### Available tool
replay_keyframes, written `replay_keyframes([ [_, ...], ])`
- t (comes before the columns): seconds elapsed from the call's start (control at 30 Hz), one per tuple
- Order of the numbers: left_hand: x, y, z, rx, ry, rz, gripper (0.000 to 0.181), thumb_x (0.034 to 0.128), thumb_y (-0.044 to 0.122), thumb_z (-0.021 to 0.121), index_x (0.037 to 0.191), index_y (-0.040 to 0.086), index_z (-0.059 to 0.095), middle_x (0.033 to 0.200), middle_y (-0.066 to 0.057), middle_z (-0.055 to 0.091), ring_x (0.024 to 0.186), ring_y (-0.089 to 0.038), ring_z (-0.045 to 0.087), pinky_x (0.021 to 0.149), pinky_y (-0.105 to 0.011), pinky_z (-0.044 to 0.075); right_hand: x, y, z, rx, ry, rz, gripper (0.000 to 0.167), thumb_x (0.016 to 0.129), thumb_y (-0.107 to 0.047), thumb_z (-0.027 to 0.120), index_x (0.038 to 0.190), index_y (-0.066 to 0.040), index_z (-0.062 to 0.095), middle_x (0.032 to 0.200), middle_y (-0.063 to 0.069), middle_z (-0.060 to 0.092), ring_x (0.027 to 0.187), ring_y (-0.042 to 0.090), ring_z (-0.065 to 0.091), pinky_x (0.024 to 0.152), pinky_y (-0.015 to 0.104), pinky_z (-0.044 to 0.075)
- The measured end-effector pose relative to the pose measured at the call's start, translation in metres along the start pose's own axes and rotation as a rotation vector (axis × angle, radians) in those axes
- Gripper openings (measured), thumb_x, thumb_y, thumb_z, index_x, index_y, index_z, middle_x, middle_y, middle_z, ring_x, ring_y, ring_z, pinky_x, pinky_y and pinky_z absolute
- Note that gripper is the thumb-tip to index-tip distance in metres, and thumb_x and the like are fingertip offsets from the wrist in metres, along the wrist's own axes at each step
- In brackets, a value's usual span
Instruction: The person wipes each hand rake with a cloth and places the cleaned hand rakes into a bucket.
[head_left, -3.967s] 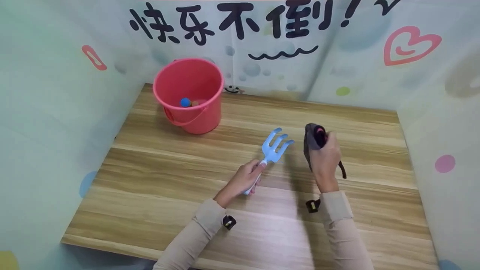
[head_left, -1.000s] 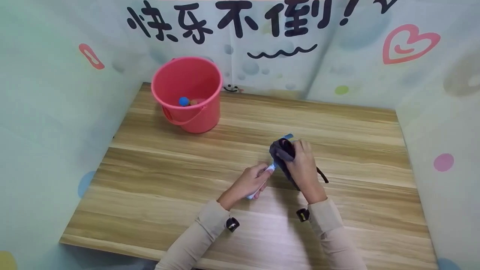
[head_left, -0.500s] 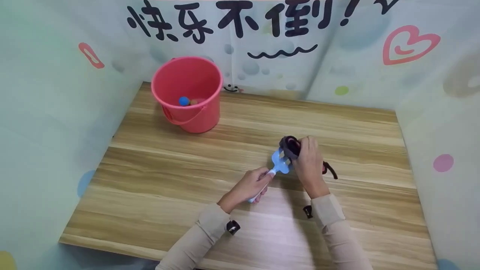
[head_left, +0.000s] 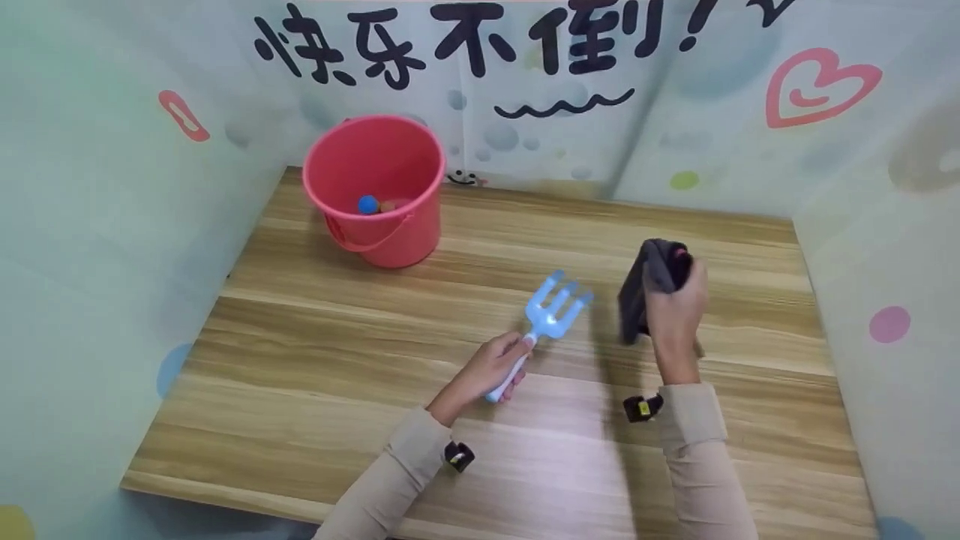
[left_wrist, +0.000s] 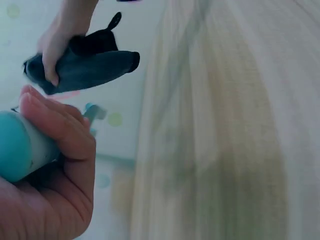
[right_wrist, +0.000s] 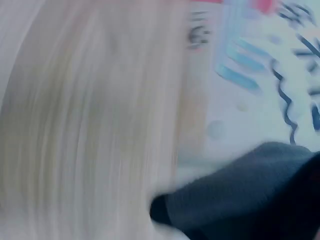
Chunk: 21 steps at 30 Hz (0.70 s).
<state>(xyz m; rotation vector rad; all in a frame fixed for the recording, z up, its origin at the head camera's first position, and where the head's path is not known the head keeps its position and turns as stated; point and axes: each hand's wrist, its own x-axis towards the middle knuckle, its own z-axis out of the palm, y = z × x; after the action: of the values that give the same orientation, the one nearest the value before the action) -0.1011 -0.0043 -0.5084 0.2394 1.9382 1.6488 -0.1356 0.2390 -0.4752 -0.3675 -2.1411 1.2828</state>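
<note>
My left hand (head_left: 491,365) grips the white and light blue handle of a small garden fork (head_left: 550,313), its three prongs pointing away from me above the table. The handle's rounded teal end (left_wrist: 14,145) shows in the left wrist view, with my fingers curled round it. To the right, my right hand (head_left: 679,304) holds a bunched dark grey cloth (head_left: 637,300) with black edging. The cloth (left_wrist: 90,70) hangs clear of the fork, a thin loop sticking out at one end. In the right wrist view the prongs (right_wrist: 242,67) are blurred, and my right fingers are mostly hidden.
A pink bucket (head_left: 412,236) with a handle stands at the table's back left. Inside it lie a blue ball (head_left: 368,205) and a small brown item (head_left: 387,206). Printed fabric walls (head_left: 847,172) border the wooden table (head_left: 315,360) at the back and sides.
The cloth covered the fork's prongs a second ago and then slid along them. Now my right hand has carried it off to the right, leaving the prongs bare; my left hand shifted slightly.
</note>
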Motion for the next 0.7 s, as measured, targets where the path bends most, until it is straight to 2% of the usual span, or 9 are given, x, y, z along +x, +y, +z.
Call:
replay_keyframes([
  [0.1, 0.005, -0.007, -0.002, -0.126, 0.027, 0.015, 0.042, 0.1007, 0.035, 0.037, 0.106, -0.006, 0.044, 0.059, 0.000, 0.047, 0.038, -0.008, 0.042, 0.035, -0.021, 0.038, -0.006, 0.010, -0.001, 0.269, -0.186, 0.410, 0.048, 0.085, -0.028, 0.067, 0.123, -0.007, 0.047, 0.103, 0.002, 0.058, 0.092, 0.012, 0.057, 0.086, 0.023, 0.045],
  [0.2, 0.015, -0.012, -0.001, -0.234, 0.011, 0.045, 0.043, 0.1018, 0.035, 0.033, 0.108, -0.006, 0.041, 0.060, 0.001, 0.046, 0.039, -0.007, 0.041, 0.036, -0.021, 0.036, -0.021, 0.029, 0.007, 0.582, -0.422, 0.761, 0.042, 0.088, -0.028, 0.063, 0.122, -0.012, 0.044, 0.093, -0.003, 0.064, 0.082, 0.010, 0.063, 0.079, 0.024, 0.051],
  [0.23, 0.018, -0.014, -0.001, -0.265, -0.001, 0.055, 0.043, 0.1022, 0.034, 0.031, 0.110, -0.007, 0.040, 0.060, 0.001, 0.045, 0.040, -0.007, 0.041, 0.036, -0.020, 0.036, -0.027, 0.036, 0.011, 0.680, -0.491, 0.863, 0.038, 0.090, -0.028, 0.061, 0.120, -0.013, 0.044, 0.088, -0.002, 0.065, 0.079, 0.012, 0.065, 0.076, 0.027, 0.053],
  [0.3, 0.025, -0.019, 0.000, -0.301, -0.015, 0.060, 0.044, 0.1027, 0.033, 0.029, 0.112, -0.008, 0.039, 0.061, 0.000, 0.044, 0.040, -0.008, 0.040, 0.037, -0.021, 0.034, -0.038, 0.049, 0.019, 0.828, -0.593, 1.015, 0.030, 0.093, -0.027, 0.057, 0.117, -0.015, 0.043, 0.086, 0.002, 0.068, 0.077, 0.016, 0.067, 0.074, 0.031, 0.055],
  [0.37, 0.031, -0.024, 0.002, -0.308, -0.013, 0.064, 0.044, 0.1030, 0.031, 0.028, 0.113, -0.010, 0.038, 0.061, -0.002, 0.042, 0.040, -0.008, 0.039, 0.036, -0.021, 0.033, -0.048, 0.059, 0.026, 0.952, -0.638, 1.089, 0.027, 0.095, -0.024, 0.053, 0.118, -0.014, 0.043, 0.090, 0.005, 0.068, 0.081, 0.019, 0.067, 0.076, 0.033, 0.055],
  [0.4, 0.034, -0.027, 0.002, -0.302, -0.006, 0.065, 0.044, 0.1030, 0.031, 0.028, 0.113, -0.010, 0.039, 0.061, -0.002, 0.041, 0.040, -0.009, 0.038, 0.036, -0.022, 0.033, -0.053, 0.063, 0.029, 0.992, -0.640, 1.097, 0.026, 0.096, -0.022, 0.052, 0.119, -0.014, 0.043, 0.092, 0.005, 0.068, 0.083, 0.019, 0.067, 0.076, 0.033, 0.054],
  [0.5, 0.039, -0.034, 0.004, -0.247, 0.040, 0.068, 0.040, 0.1025, 0.031, 0.032, 0.109, -0.006, 0.043, 0.061, -0.003, 0.040, 0.039, -0.009, 0.036, 0.035, -0.021, 0.031, -0.062, 0.071, 0.035, 1.055, -0.643, 1.070, 0.027, 0.097, -0.020, 0.049, 0.123, -0.015, 0.042, 0.097, 0.005, 0.067, 0.086, 0.019, 0.066, 0.077, 0.033, 0.054],
  [0.7, 0.048, -0.046, 0.004, -0.107, 0.105, 0.124, 0.033, 0.0990, 0.036, 0.042, 0.098, 0.003, 0.050, 0.059, 0.000, 0.042, 0.039, -0.008, 0.036, 0.035, -0.020, 0.032, -0.067, 0.073, 0.039, 1.097, -0.689, 1.019, 0.029, 0.097, -0.015, 0.045, 0.125, -0.015, 0.040, 0.100, 0.005, 0.065, 0.090, 0.020, 0.065, 0.079, 0.035, 0.053],
])
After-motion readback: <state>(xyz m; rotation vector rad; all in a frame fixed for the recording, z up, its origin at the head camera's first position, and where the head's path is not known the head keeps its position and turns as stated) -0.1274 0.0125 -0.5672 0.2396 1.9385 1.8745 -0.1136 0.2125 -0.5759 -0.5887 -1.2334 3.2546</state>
